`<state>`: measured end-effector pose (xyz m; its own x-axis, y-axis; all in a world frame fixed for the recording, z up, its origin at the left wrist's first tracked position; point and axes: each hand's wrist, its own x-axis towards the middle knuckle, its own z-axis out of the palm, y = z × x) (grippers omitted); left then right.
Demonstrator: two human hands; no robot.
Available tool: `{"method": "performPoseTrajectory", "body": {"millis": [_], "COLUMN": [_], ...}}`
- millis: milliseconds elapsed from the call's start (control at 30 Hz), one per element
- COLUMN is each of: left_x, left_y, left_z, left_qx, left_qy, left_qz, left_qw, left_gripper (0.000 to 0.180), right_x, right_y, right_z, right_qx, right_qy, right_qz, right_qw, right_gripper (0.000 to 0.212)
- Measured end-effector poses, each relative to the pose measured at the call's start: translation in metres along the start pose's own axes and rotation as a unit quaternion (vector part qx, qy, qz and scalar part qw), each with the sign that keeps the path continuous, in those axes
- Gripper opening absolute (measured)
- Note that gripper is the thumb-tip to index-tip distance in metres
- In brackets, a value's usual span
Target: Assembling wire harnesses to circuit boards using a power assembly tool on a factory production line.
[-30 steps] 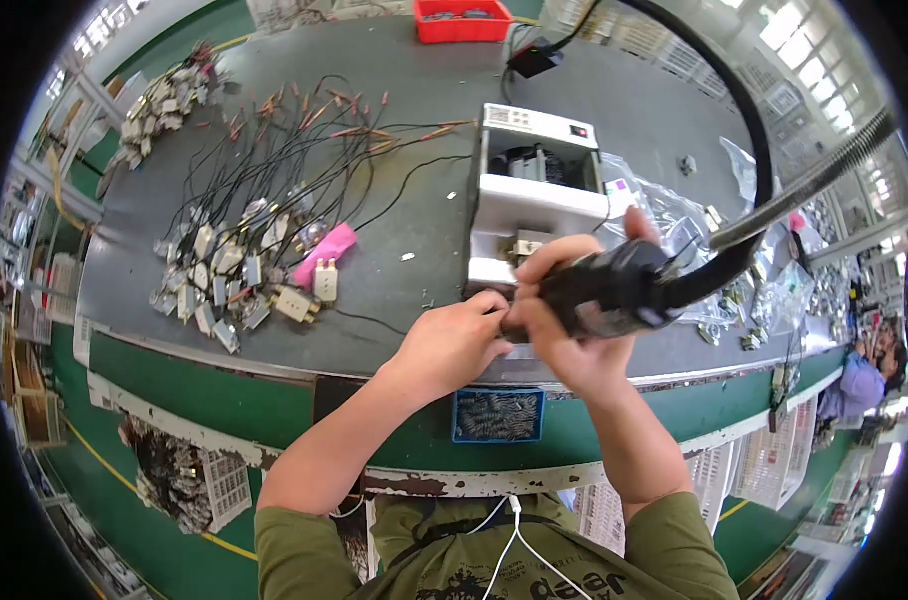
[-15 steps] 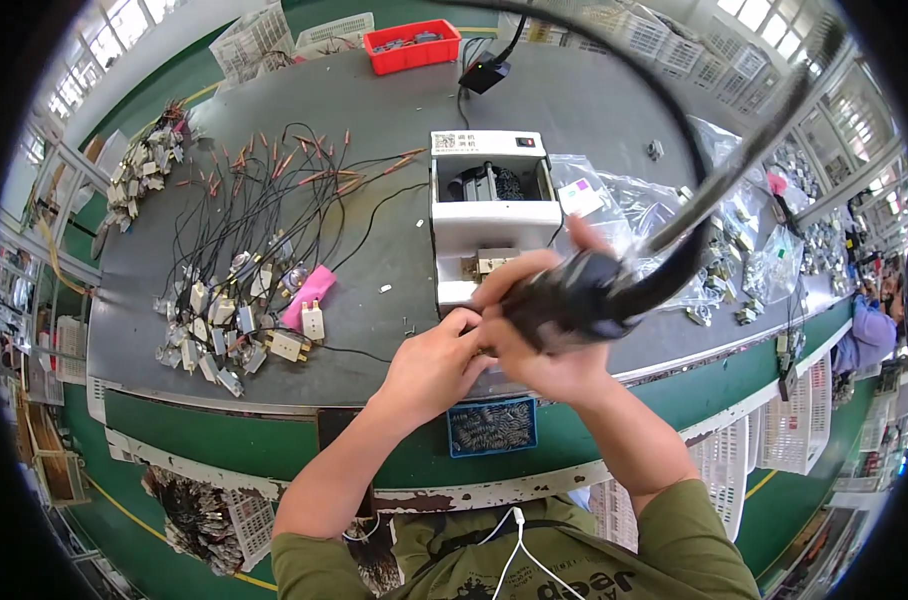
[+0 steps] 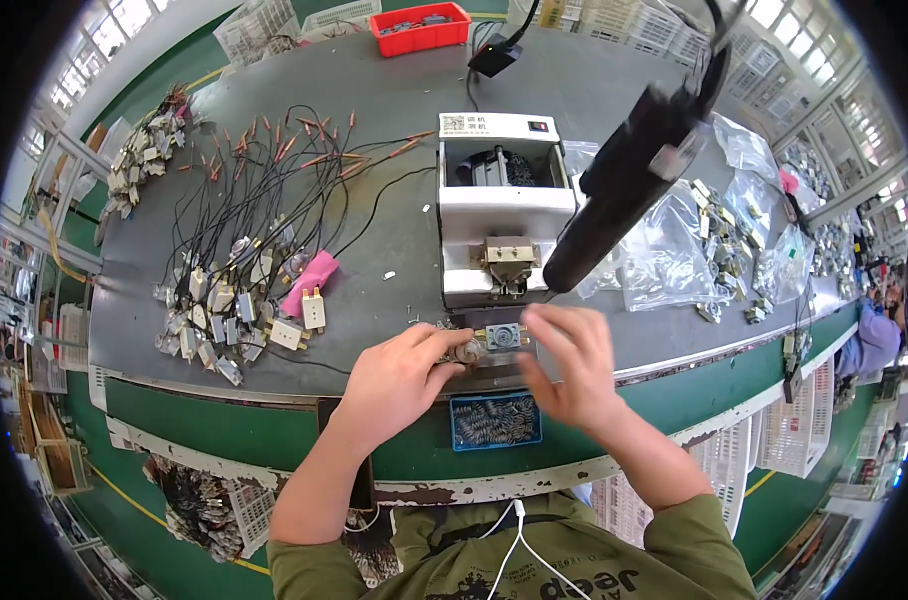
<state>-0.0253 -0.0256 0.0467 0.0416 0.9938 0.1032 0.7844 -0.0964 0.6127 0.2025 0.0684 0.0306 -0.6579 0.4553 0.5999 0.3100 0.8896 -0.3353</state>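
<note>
A small silver metal box [image 3: 503, 337] with brass end connectors lies at the front of the bench, just before the white machine [image 3: 504, 212]. My left hand [image 3: 402, 378] is closed at its left end, forefinger and thumb about the connector; a shiny bit between them is hard to make out. Beside the box's right end, my right hand [image 3: 577, 365] holds nothing, thumb and fingers apart and slightly blurred. A black electric screwdriver [image 3: 624, 185] hangs tilted from its cord above that hand. Close by, a blue tray [image 3: 455, 424] holds many screws.
On the left lies a heap of small boxes with black cables [image 3: 219, 315] and a pink scrap [image 3: 311, 282]. Plastic bags [image 3: 664, 255] and more metal parts [image 3: 719, 250] cover the right. A red bin [image 3: 422, 40] and a black adapter [image 3: 494, 57] are at the back.
My right hand has let go of the screwdriver, which now hangs higher and farther back. The metal box has come into view between my hands.
</note>
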Motion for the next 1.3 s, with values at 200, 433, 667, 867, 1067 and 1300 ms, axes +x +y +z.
{"method": "performPoseTrajectory", "body": {"millis": [200, 433, 667, 867, 1067, 1300], "left_x": [0.000, 0.002, -0.001, -0.003, -0.004, -0.006], "left_y": [-0.003, 0.001, -0.003, -0.005, -0.002, -0.003], "left_z": [0.005, 0.004, 0.003, 0.006, 0.004, 0.007], "left_qx": [-0.004, -0.028, -0.042, -0.040, -0.037, -0.039], "left_qy": [-0.009, -0.020, -0.018, -0.012, -0.015, -0.007], "left_qz": [-0.013, -0.019, -0.031, -0.026, -0.033, -0.026], "left_qw": [1.000, 0.999, 0.998, 0.999, 0.999, 0.999], "left_gripper": [0.035, 0.037, 0.037, 0.037, 0.039, 0.039], "right_x": [-0.016, -0.029, -0.089, -0.092, -0.084, -0.087], "right_y": [0.005, 0.005, 0.088, 0.123, 0.127, 0.138], "right_z": [0.027, -0.006, -0.064, -0.071, -0.075, -0.072], "right_qx": [-0.021, 0.118, -0.006, -0.210, -0.281, -0.277], "right_qy": [-0.038, 0.020, 0.140, 0.094, 0.098, 0.003], "right_qz": [0.067, 0.153, 0.411, 0.326, 0.261, 0.331], "right_qw": [0.997, 0.981, 0.901, 0.917, 0.918, 0.902], "right_gripper": [0.040, 0.026, 0.017, 0.020, 0.021, 0.015]}}
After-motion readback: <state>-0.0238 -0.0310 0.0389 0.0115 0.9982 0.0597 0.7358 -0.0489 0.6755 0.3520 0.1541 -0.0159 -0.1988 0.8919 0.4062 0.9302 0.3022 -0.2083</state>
